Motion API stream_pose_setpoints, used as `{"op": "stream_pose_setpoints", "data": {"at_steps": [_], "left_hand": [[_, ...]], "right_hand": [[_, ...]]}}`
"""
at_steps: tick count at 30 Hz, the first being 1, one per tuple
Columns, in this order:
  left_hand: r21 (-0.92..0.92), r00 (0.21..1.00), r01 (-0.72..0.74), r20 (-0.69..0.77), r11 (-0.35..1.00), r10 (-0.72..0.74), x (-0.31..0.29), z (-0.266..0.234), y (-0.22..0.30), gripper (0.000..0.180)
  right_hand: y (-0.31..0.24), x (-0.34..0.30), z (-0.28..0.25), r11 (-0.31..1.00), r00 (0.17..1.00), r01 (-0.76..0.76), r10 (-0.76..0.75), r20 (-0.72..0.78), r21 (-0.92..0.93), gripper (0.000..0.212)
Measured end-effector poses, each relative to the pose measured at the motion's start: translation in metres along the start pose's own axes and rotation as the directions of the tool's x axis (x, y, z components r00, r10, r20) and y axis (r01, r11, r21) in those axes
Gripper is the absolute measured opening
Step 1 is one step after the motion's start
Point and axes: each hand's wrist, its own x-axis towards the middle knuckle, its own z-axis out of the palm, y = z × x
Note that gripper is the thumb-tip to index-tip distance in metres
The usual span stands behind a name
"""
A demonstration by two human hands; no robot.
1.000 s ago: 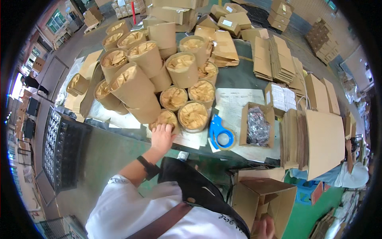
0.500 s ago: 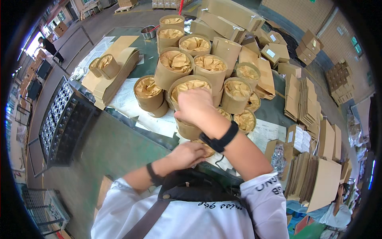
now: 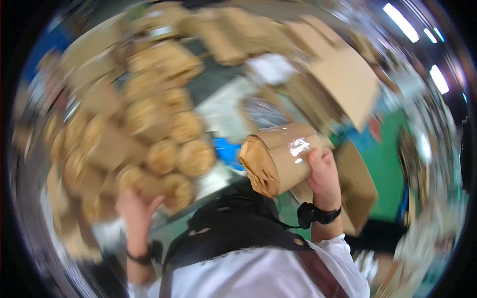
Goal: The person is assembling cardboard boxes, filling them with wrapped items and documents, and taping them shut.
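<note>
My right hand (image 3: 325,176) grips a brown cardboard tube (image 3: 297,151) by one end, fingers closed on its wall. The tube lies sideways in the air, and crumpled brown paper (image 3: 259,166) fills its other end, facing left. At the left, my left hand (image 3: 135,211) is blurred, its thumb spread away from the fingers. It reaches the nearest of several paper-stuffed cardboard tubes (image 3: 196,158) grouped on the table. Whether its fingertips touch that tube is smeared by motion.
Beyond the held tube lie clear plastic wrap (image 3: 263,114) and stacked flat cardboard (image 3: 343,82). An open cardboard box (image 3: 355,184) stands right of my right hand. A blue object (image 3: 228,153) lies by the table edge. Green floor (image 3: 392,169) shows at the right.
The view has swung right. My right hand has left the grouped tubes and now holds one paper-filled tube at the right. My left hand has moved out to the left, beside the grouped tubes.
</note>
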Motion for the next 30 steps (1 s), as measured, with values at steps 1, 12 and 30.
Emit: {"op": "stream_pose_setpoints", "data": {"at_steps": [1,12,30], "left_hand": [[0.082,0.999,0.004,-0.041,0.997,0.000,0.001,0.004,-0.006,0.071],[-0.416,0.950,0.300,0.052,0.859,-0.307,-0.003,-0.026,0.026,0.054],[-0.773,-0.083,-0.625,0.207,0.111,0.975,0.000,0.076,0.640,0.046]], "right_hand": [[-0.005,-0.018,-0.027,0.999,0.990,0.001,-0.008,-0.143,-0.044,0.037],[-0.007,-0.120,-0.366,0.989,0.523,-0.123,-0.006,-0.852,-0.083,0.043],[0.116,-0.117,-0.485,0.209,0.526,-0.406,0.850,-0.041,-0.889,0.041]]}}
